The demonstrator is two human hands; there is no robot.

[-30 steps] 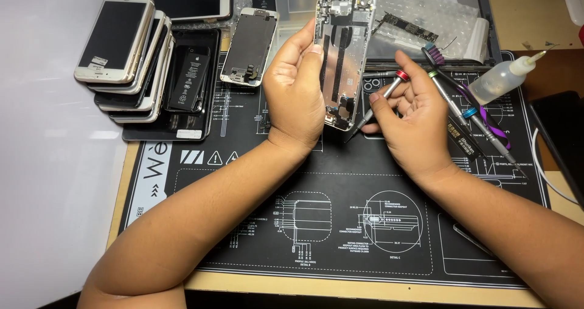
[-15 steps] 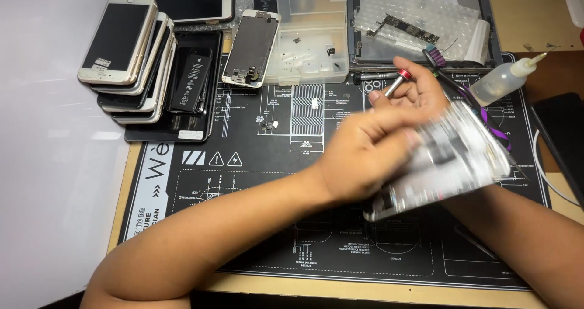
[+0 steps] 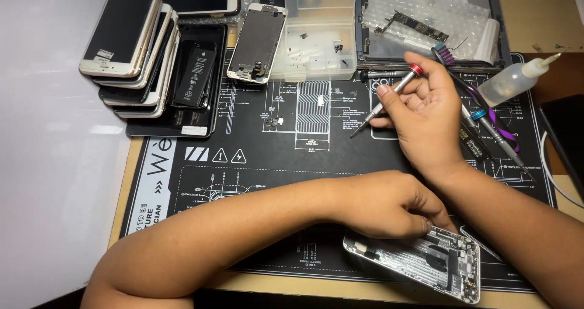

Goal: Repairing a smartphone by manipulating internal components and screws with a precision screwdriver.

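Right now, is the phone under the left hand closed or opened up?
Opened up. The phone lies flat on the mat with its inner parts showing and no screen on it.

The left forearm lies across the front edge of the tabletop, reaching from the near left corner toward the right. The left hand (image 3: 389,208) is palm down, knuckles up, fingers curled and pressing downward. The right forearm comes in from the near right corner. The right hand (image 3: 426,117) is raised farther back, palm turned left, fingers pinched together.
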